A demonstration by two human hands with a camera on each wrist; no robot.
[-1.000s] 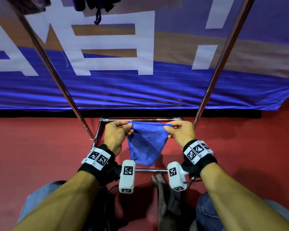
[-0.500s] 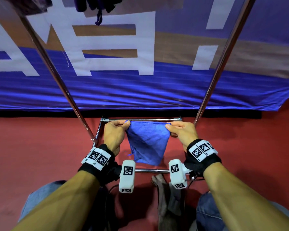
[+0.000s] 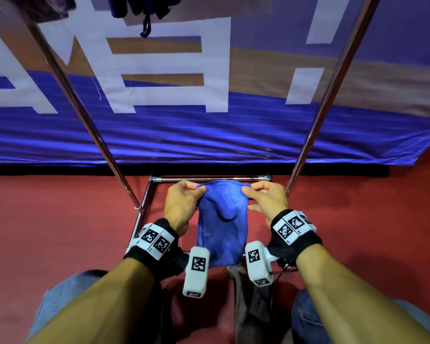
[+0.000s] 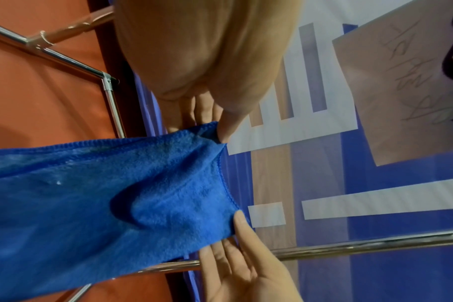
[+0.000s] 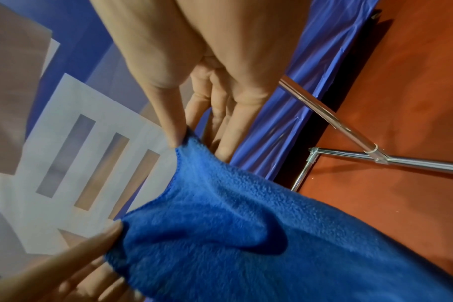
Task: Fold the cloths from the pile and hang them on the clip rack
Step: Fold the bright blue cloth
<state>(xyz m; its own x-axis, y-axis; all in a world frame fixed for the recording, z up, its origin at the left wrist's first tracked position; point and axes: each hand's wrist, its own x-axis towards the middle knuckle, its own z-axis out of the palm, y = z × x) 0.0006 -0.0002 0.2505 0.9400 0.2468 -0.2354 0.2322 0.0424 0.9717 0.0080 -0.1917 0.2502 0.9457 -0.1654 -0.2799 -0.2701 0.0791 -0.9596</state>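
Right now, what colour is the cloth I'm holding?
Plain blue cloth, no pattern; the left wrist view shows it best.

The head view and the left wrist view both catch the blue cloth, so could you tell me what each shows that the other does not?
Only the head view shows the cloth's hanging lower end, both wristbands, the grey cloth on the floor and the dark items hung above. Only the left wrist view shows the left thumb tip pinching the corner and the right palm's underside. Both show the left hand and right hand holding the top edge, the rack's rail and the banner.
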